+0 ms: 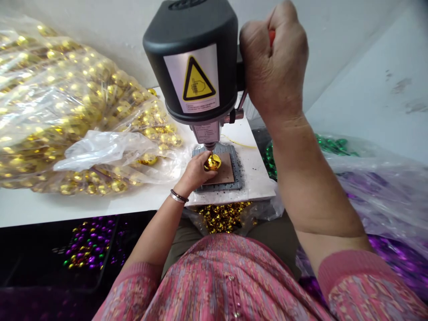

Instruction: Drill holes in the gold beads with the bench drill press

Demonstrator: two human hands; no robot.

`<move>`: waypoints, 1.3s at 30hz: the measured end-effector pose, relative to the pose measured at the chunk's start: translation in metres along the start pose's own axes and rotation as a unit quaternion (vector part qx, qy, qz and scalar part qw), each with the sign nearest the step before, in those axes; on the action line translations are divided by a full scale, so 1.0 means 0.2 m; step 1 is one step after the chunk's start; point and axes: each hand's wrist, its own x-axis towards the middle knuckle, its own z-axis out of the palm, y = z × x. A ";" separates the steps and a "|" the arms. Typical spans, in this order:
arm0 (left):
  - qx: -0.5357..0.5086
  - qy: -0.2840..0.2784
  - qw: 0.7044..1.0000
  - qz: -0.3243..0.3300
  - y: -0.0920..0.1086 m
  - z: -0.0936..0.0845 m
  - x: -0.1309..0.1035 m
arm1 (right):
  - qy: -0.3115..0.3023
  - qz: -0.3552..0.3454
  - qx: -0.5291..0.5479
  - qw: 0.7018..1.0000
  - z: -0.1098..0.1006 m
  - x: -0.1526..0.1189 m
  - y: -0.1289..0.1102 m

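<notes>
My left hand (198,171) grips a shiny gold faceted bead (214,162) on a brown board (223,171), its fingers curled round the left side. The board lies on the grey base (238,176) of a drill press (194,58). Right above the bead, the machine's narrow tip reaches down to its top; whether it has gone in I cannot tell. Up at the machine's right side, my right hand (276,58) is closed round a lever handle (272,36), of which only a bit of red shows between the fingers.
A big clear plastic bag (67,107) of gold beads fills the table's left. Gold pieces (227,216) lie in plastic below the table edge (133,215). Purple, gold and green beads (88,243) sit in a dark container at lower left. Bags with green and purple beads (384,187) stand right.
</notes>
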 end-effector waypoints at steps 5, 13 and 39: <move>-0.033 -0.011 0.999 0.010 0.01 0.07 -0.03 | -0.006 -0.003 -0.006 1.000 -0.01 -0.01 0.00; -0.075 0.014 0.993 -0.095 0.00 0.02 -0.06 | -0.015 -0.014 0.015 1.000 0.00 -0.02 0.00; -0.082 -0.018 0.992 -0.090 -0.01 -0.02 0.01 | -0.010 -0.010 0.021 1.000 0.00 -0.01 0.01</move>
